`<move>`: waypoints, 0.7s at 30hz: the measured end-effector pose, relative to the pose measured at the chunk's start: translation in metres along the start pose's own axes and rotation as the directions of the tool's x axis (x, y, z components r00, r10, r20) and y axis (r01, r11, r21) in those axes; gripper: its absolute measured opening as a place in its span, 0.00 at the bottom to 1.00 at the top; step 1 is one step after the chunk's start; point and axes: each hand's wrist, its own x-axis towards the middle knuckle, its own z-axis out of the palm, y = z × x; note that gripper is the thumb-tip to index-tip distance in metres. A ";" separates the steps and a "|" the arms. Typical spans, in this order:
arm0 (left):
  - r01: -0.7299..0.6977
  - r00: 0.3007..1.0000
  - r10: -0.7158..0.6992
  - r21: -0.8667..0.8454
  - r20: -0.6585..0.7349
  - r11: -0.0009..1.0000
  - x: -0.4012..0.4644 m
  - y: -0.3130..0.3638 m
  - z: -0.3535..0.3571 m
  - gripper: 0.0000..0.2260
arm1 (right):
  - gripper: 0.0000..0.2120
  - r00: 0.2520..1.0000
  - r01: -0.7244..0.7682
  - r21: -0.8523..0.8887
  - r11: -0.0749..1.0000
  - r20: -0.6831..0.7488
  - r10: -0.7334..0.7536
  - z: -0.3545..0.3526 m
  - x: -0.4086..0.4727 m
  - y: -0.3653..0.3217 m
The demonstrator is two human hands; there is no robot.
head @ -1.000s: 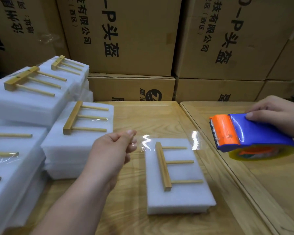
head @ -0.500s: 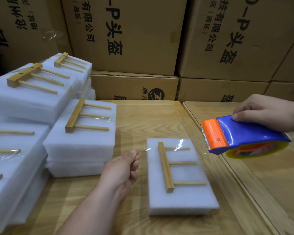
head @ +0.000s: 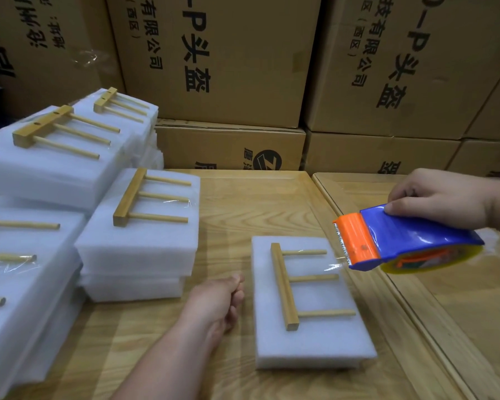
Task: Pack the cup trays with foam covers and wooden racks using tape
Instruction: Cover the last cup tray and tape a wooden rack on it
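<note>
Left hand [head: 218, 301] has dropped to the tabletop [head: 243, 215] pinching the tape end beside the foam-covered tray [head: 312, 339] with its wooden rack [head: 285, 287], right hand [head: 442, 197] gripping the tape dispenser [head: 401, 241] lowered right, strip now laid across, likely cut next

cardboard boxes [head: 223, 53]: stacked at back, black print | wooden table [head: 260, 203]: pale grain, 2 adjoining tops

A foam-wrapped tray [head: 312, 336] bearing a wooden rack [head: 285, 287] is seen near the worktop [head: 243, 203] right edge. A blue and orange tape dispenser [head: 401, 241] is gripped by the right hand [head: 442, 197] above it, clear tape [head: 337, 265] stretched across. The left hand [head: 217, 301], fingers curled, is held just beside the tray's left side. Taped trays [head: 139, 226] are stacked along the left edge.
</note>
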 end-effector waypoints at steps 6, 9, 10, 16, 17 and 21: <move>-0.269 0.945 0.321 0.412 -0.061 0.871 -0.002 -0.016 0.004 0.14 | 0.20 0.999 -0.034 -0.024 0.999 -0.018 0.033 0.005 -0.001 0.005; -0.314 0.917 0.394 0.493 -0.064 0.811 -0.009 -0.017 0.006 0.11 | 0.20 0.999 -0.039 -0.037 0.999 -0.026 0.038 0.009 -0.001 0.004; -0.301 0.917 0.391 0.501 -0.083 0.811 -0.009 -0.017 0.006 0.17 | 0.19 0.999 -0.045 -0.037 0.998 -0.021 0.044 0.010 0.000 0.004; -0.343 0.832 0.554 0.756 -0.030 0.557 -0.007 -0.014 0.003 0.09 | 0.16 0.995 -0.095 -0.037 0.995 0.035 0.096 0.018 -0.001 0.002; -0.339 0.823 0.568 0.792 -0.012 0.508 -0.005 -0.015 0.003 0.09 | 0.16 0.995 -0.097 -0.037 0.995 0.033 0.098 0.019 -0.002 0.002; -0.326 0.817 0.575 0.855 0.040 0.404 0.001 -0.017 0.003 0.10 | 0.16 0.994 -0.106 -0.029 0.994 0.017 0.107 0.022 -0.004 0.004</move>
